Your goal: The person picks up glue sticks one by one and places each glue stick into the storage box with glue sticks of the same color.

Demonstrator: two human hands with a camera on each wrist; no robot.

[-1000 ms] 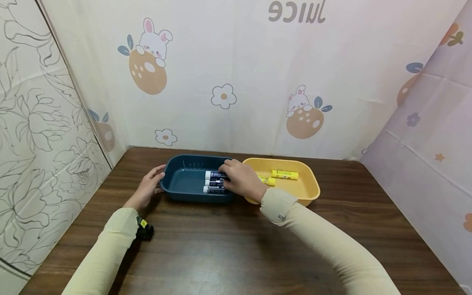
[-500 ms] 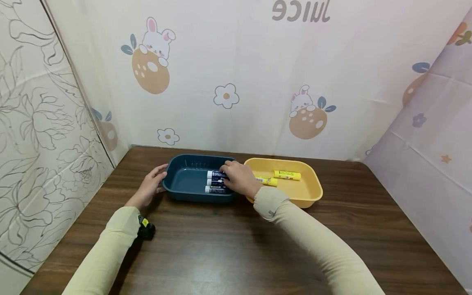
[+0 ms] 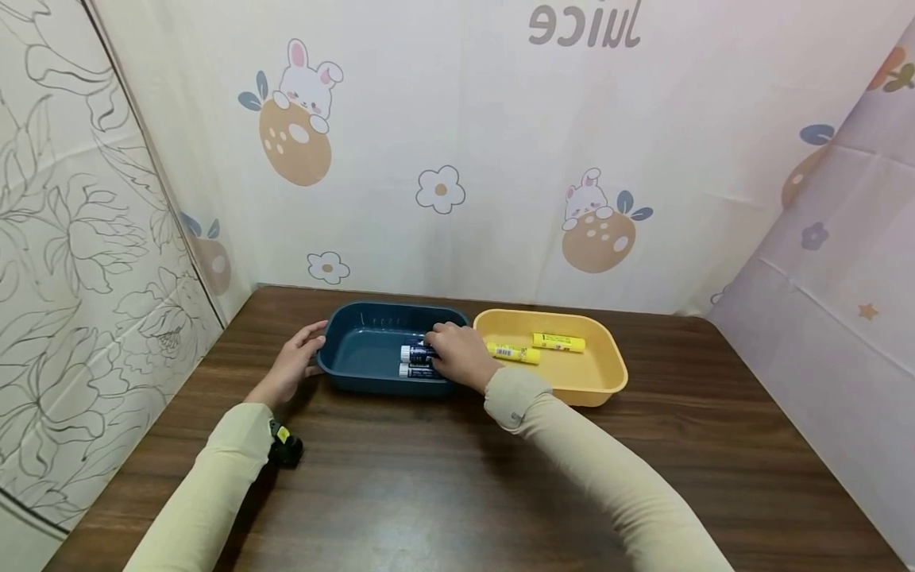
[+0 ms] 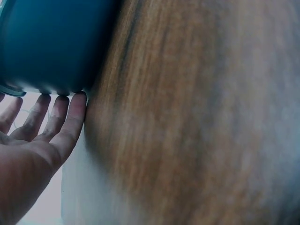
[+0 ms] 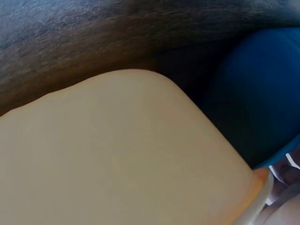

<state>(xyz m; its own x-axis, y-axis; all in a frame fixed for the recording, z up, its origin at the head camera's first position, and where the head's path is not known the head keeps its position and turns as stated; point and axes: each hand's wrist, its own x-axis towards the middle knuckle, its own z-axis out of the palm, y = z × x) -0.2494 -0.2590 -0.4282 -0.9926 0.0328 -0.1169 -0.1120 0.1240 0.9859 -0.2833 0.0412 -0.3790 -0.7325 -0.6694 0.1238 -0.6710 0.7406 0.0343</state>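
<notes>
A dark blue tray (image 3: 360, 380) stands at the back of the table and holds several glue sticks (image 3: 418, 371) with dark labels and white caps. The fingertips of my left hand (image 3: 288, 367) touch its left end wall from outside; the fingers are fairly straight in the left wrist view. My right hand (image 3: 461, 353) reaches over the tray's right end, fingers bent round the rearmost dark glue stick (image 3: 419, 340), which they largely cover. In the right wrist view only part of the right hand (image 5: 286, 206) shows, beyond the tray walls.
Touching or close to the blue tray's right is a yellow tray (image 3: 608, 373) with two yellow sticks (image 3: 557, 342) in it. A printed curtain (image 3: 500, 238) hangs behind the brown table (image 3: 429, 477). A black device (image 3: 286, 449) is at the left wrist.
My right hand has shifted slightly and now covers the rearmost glue stick's white cap, which showed before. The left hand keeps its place at the blue tray. The view has shifted slightly.
</notes>
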